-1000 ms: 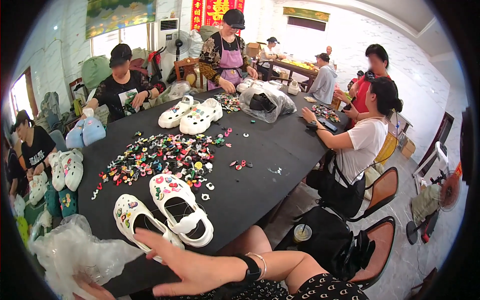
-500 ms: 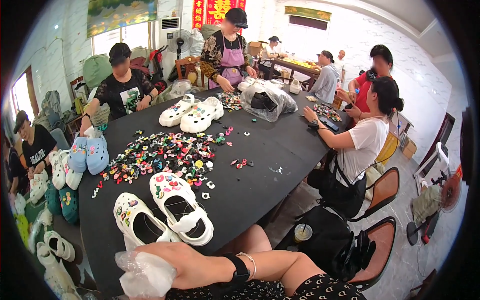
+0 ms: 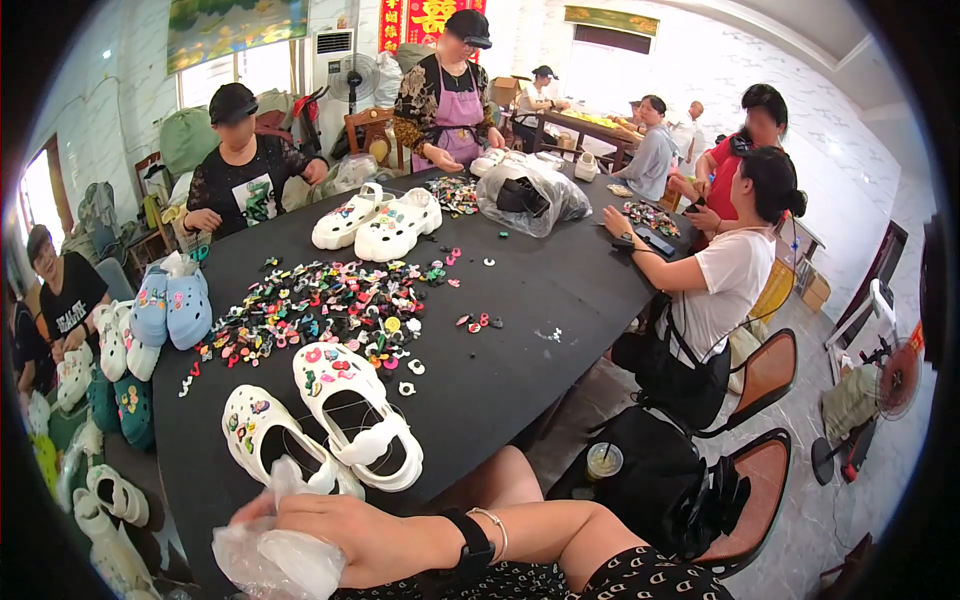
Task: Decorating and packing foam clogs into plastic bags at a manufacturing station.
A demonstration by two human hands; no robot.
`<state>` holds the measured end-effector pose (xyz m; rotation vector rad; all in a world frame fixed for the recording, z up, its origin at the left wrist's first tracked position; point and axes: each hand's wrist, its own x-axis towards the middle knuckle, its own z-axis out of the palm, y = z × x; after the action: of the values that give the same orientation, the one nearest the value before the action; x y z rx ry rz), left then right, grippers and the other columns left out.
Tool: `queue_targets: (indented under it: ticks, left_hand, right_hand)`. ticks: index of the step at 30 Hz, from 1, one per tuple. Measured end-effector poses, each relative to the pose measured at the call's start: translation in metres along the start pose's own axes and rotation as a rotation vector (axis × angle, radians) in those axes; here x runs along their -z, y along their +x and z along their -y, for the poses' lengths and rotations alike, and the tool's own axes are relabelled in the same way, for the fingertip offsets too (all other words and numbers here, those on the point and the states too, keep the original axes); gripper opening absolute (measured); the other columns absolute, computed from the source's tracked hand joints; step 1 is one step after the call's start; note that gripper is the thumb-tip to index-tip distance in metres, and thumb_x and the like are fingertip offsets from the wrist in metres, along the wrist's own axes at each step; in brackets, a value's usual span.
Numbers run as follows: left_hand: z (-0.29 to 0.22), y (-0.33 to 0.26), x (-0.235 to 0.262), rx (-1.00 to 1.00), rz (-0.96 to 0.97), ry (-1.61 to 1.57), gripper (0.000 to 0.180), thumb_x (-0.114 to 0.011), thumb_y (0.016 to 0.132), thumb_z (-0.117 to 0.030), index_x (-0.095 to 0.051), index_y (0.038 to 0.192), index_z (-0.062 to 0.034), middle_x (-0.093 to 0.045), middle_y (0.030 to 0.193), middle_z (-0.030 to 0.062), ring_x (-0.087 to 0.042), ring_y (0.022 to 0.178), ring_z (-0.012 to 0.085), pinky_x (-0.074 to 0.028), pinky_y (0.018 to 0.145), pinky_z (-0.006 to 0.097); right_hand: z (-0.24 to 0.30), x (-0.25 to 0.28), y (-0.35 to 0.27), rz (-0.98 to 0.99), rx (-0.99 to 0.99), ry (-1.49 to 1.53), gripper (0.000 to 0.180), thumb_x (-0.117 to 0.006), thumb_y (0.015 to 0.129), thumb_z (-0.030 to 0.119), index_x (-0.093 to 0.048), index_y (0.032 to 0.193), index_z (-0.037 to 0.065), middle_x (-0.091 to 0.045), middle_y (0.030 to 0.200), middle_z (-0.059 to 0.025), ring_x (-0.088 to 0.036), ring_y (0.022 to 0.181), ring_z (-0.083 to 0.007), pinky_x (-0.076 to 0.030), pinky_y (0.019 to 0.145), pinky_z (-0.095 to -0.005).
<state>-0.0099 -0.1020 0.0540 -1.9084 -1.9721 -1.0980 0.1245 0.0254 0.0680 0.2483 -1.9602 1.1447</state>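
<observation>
My right hand (image 3: 365,530) reaches in from the lower right, with a black band and a bracelet at its wrist. Its fingers are closed on a crumpled, see-through plastic bag (image 3: 275,562). Part of the bag sticks up in front of the left clog's opening. Just beyond lie two white clogs (image 3: 332,375) side by side, with colourful charms on their toes and thin loops across their openings. My left hand does not show.
A heap of small colourful charms (image 3: 310,315) covers the dark table (image 3: 520,400) beyond the clogs. Blue clogs (image 3: 187,305) and more footwear stand at the left edge. Several people work around the table. A chair (image 3: 745,500) with a black bag and drink cup stands at right.
My right hand and the plastic bag have shifted slightly left; part of the bag now rises by the left clog. Across the table, the capped person at left has lowered a hand.
</observation>
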Motion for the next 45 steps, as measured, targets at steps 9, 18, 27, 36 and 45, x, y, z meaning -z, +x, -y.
queue_targets:
  ticks: [9,18,27,36,45]
  left_hand:
    - [0.019,-0.026,-0.013,0.491,-0.277,-0.818,0.045,-0.061,0.095,-0.031,-0.057,0.125,0.002,-0.063,0.118,0.02,-0.059,0.112,0.0395,-0.044,0.096,0.046]
    - [0.025,-0.013,0.008,0.555,-0.217,-0.951,0.048,-0.058,0.097,-0.028,-0.042,0.131,0.002,-0.054,0.129,0.0196,-0.054,0.117,0.0309,-0.045,0.096,0.043]
    - [-0.012,0.011,0.008,0.292,-0.197,-0.847,0.06,-0.052,0.098,-0.026,-0.024,0.143,0.0018,-0.041,0.139,0.0209,-0.047,0.122,0.0337,-0.037,0.106,0.044]
    - [-0.001,0.0,0.001,-0.122,-0.445,-0.406,0.057,-0.038,0.103,-0.033,-0.025,0.143,0.0051,-0.035,0.145,0.0271,-0.043,0.13,0.045,-0.038,0.107,0.051]
    - [-0.001,-0.006,0.006,0.173,-0.066,-0.755,0.073,-0.044,0.1,-0.055,-0.037,0.14,0.0055,-0.047,0.14,0.0191,-0.05,0.125,0.032,-0.042,0.103,0.041]
  right_hand:
    - [0.02,0.009,0.011,0.034,-0.17,-0.025,0.071,-0.077,0.073,0.014,-0.045,0.135,0.002,-0.046,0.135,-0.0247,-0.05,0.122,-0.0398,-0.044,0.098,-0.0469]
    - [0.024,0.004,0.004,0.227,0.37,-0.804,0.062,-0.063,0.085,0.02,-0.039,0.14,0.006,-0.026,0.156,-0.0191,-0.027,0.144,-0.0389,-0.036,0.107,-0.0519]
    - [0.013,0.001,0.004,0.252,0.169,-0.707,0.059,-0.052,0.088,0.013,-0.037,0.142,-0.004,-0.044,0.141,-0.0247,-0.048,0.128,-0.0363,-0.044,0.099,-0.043]
    - [0.013,0.012,0.005,0.024,-0.098,-0.559,0.072,-0.072,0.068,0.003,-0.04,0.131,-0.011,-0.056,0.112,-0.0224,-0.057,0.102,-0.0356,-0.049,0.086,-0.0422]
    - [0.013,0.009,0.001,0.23,0.073,-0.275,0.061,-0.072,0.071,0.004,-0.046,0.126,-0.001,-0.047,0.123,-0.0211,-0.052,0.111,-0.0389,-0.045,0.093,-0.0443]
